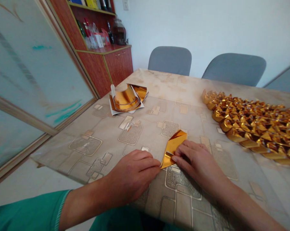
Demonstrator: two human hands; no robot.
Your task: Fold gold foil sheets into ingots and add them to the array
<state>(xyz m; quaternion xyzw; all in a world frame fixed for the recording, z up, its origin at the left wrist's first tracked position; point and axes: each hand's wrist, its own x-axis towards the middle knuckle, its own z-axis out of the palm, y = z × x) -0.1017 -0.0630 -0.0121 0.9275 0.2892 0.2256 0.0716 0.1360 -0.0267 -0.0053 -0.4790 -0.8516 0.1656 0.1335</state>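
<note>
A shiny gold sheet of foil paper, folded into a slanted shape with pointed ends, is between my hands near the front of the table. My left hand pinches its lower left corner, fingertips pressed together. On its right edge, my right hand grips the paper between thumb and bent fingers. A stack of loose gold foil sheets, curled up and white on the back, lies further off to the left. To the right sits a large cluster of folded gold foil pieces, packed in rows.
A patterned plastic cloth covers the table. Two grey chairs stand behind its far edge. At the far left is a wooden cabinet with bottles and a glass jar, beside a frosted sliding door.
</note>
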